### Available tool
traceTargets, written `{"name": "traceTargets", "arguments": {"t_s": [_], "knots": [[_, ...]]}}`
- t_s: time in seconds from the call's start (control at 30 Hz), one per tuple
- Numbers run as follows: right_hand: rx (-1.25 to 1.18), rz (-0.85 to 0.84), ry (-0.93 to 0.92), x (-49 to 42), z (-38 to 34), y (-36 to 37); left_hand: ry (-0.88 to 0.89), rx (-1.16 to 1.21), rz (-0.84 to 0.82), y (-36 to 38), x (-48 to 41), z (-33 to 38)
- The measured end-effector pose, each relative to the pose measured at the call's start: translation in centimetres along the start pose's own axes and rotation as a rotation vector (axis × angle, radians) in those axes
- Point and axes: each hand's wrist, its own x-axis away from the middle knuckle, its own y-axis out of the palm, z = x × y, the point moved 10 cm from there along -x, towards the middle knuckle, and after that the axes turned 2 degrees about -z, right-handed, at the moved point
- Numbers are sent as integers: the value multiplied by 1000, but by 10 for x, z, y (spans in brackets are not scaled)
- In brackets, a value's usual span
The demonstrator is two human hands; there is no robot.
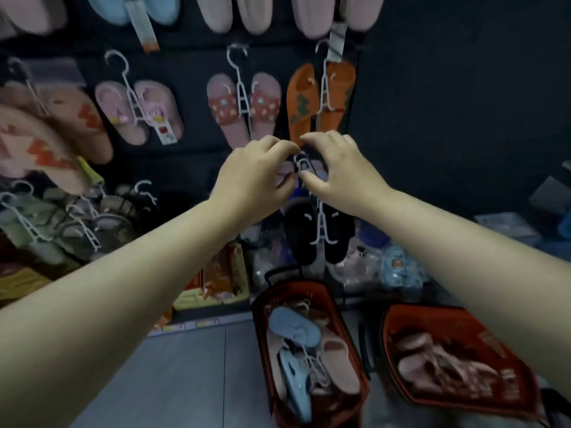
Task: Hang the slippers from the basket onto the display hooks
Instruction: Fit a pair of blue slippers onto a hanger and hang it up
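A pair of black slippers (319, 236) hangs on a white hanger (321, 225) in front of the dark display wall. My left hand (256, 177) and my right hand (335, 171) meet at the hanger's hook (301, 163), both with curled fingers pinching around it. Whether the hook sits on a display peg is hidden by my fingers. Below on the floor, a red basket (262, 307) holds blue and pink slippers (296, 329).
A second red basket (398, 316) with pink slippers stands at the right. Pink (244, 106), orange (321, 97) and other slipper pairs hang on the wall above and left. Packaged goods (222, 273) crowd the low shelf. Grey floor (185, 381) lies at the lower left.
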Motion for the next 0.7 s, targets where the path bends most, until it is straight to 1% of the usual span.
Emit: {"name": "traceTargets", "arguments": {"t_s": [0.3, 0.47, 0.7], "knots": [[-58, -233, 183, 63, 71, 155, -164, 39, -280, 151, 80, -34], [-59, -351, 257, 103, 117, 241, -254, 44, -390, 235, 117, -50], [-79, -533, 313, 161, 176, 354, -344, 8, -516, 347, 170, -58]]}}
